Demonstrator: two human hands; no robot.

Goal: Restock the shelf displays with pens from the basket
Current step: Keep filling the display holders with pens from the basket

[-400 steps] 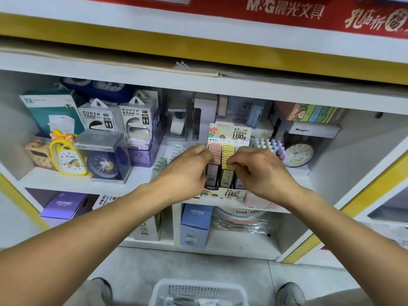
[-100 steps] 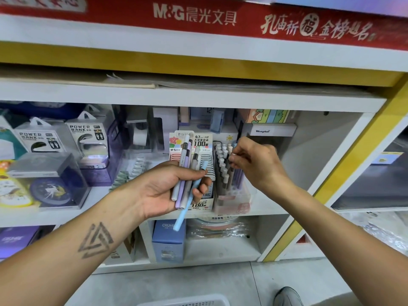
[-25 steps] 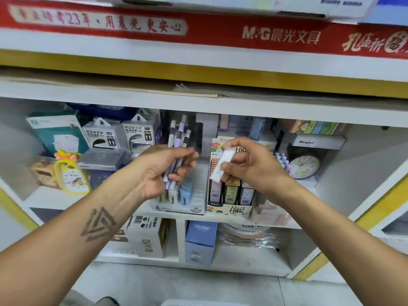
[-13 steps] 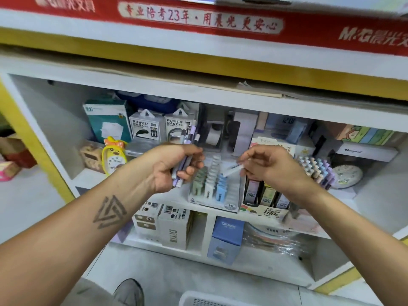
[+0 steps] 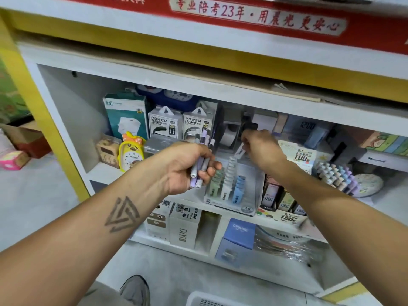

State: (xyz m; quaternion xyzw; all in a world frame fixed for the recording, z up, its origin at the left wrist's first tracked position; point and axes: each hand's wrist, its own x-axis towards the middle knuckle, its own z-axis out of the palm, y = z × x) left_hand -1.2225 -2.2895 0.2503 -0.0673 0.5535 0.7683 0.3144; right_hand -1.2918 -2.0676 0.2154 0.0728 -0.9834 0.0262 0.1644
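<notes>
L hand [image 5: 187, 166] grips a bunch of pens [image 5: 202, 160] in front of two "POWER BANK" boxes [image 5: 180, 124]. R hand [image 5: 260, 149] pinches a small white item [image 5: 239, 151] over clear display [image 5: 234, 186] marked "2B". White basket [image 5: 212, 300] at bottom edge.

Even, diffuse indoor light, bright enough; source not visible, seems overhead and in front. No hard shadows; soft shade deep in the shelf [image 5: 72, 120] recess and under its boards. Mild glare on the clear case [image 5: 254, 180] and on plastic wrap [image 5: 284, 244] below. Motion blur strong at the frame edges: red banner [image 5: 265, 21] text smeared, yellow post [image 5: 33, 102] and top left streaked. Centre sharper, power bank boxes [image 5: 164, 124] legible. Wide-angle bowing: shelf lines curve, forearms swell at the bottom corners. Fine compression softness overall.
</notes>
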